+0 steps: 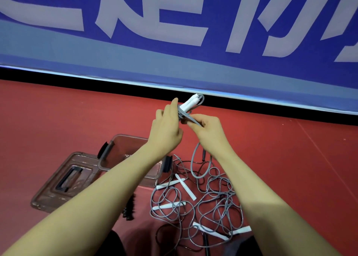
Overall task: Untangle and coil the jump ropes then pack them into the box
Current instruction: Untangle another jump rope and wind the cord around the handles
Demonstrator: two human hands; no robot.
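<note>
Head view, centre of the frame: the left hand (166,128) holds a coiled grey jump rope (188,108) with its white handles (190,101) pointing up, and much of the coil is hidden behind the fingers. The right hand (210,128) pinches a grey strand of the same rope, which hangs down to the tangled pile of ropes (201,199) on the red floor (77,116) at lower centre. How many ropes lie there is hard to tell. At lower left, the clear box (118,149) is partly covered by the left forearm, its lid (64,180) beside it. A blue banner (174,27) fills the top, its lettering cut off.
</note>
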